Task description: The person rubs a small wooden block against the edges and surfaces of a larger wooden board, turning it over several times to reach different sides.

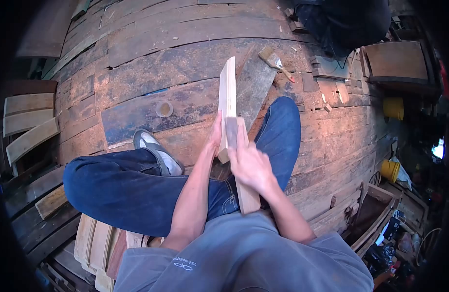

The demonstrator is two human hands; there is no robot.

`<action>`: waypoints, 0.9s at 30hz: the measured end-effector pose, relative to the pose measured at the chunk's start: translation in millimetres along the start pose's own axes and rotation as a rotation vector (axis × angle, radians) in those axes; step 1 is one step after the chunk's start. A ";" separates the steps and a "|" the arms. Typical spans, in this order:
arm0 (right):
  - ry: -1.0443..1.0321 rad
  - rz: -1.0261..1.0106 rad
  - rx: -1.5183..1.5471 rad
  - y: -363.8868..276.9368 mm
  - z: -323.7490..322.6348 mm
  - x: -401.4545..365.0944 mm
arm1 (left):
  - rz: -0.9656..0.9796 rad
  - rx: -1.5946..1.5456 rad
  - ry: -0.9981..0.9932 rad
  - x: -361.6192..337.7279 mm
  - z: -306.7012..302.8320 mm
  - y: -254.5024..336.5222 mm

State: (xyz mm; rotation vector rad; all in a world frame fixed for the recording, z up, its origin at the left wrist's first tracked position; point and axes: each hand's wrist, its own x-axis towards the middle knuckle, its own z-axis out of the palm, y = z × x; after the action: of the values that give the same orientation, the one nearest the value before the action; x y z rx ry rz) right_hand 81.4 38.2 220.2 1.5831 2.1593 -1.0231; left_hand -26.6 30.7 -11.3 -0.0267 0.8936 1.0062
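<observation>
My left hand [215, 132] is closed around the lower left side of a long pale wood piece [228, 90], which points away from me above my lap. Fingers wrapped over it, my right hand [251, 164] grips a wooden block [248, 198] with a greyish face at its far end. That block lies along the right side of the pale piece and seems to touch it. Slight blur shows on the right hand. Beyond them, a weathered grey board [256, 85] lies on the floor, with a paintbrush [274, 61] across its far right edge.
Sawdust covers the plank floor [185, 58]. A small round container [164, 109] stands near my shoe [158, 151]. Cut wood pieces [29, 114] are stacked at left, more [95, 243] beside my hip. At right are yellow buckets [393, 108] and a wooden box [375, 214].
</observation>
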 end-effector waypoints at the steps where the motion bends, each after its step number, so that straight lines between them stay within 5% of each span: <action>1: 0.033 -0.011 0.015 6.2 0.1 12.2 | 0.024 -0.011 -0.014 -2.8 4.3 0.5; 7: 0.105 0.023 0.042 11.3 -17.0 121.4 | -0.021 -0.169 -0.089 -17.9 23.9 10.9; 11: 0.023 -0.029 -0.024 8.1 6.0 17.9 | 0.117 -0.061 0.013 -5.2 11.7 -0.3; 13: -0.147 0.034 -0.033 -2.5 -3.3 -21.2 | 0.007 -0.080 -0.007 -6.2 7.3 0.4; 19: 0.077 0.005 0.027 18.7 -0.1 102.7 | 0.005 -0.061 0.006 -7.8 12.2 -1.1; 23: 0.075 -0.048 0.010 0.5 -6.1 53.0 | 0.155 -0.006 0.045 -18.2 29.0 1.7; 27: -0.109 0.006 -0.144 -6.9 -4.9 -21.4 | 0.006 -0.030 0.133 -1.6 18.2 -4.4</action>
State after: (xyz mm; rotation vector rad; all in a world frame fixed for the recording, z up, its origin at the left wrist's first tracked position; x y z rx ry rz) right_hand 83.8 25.1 238.9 1.4340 2.1029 -0.9082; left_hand -12.1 34.4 0.0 -0.1172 1.0000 1.0327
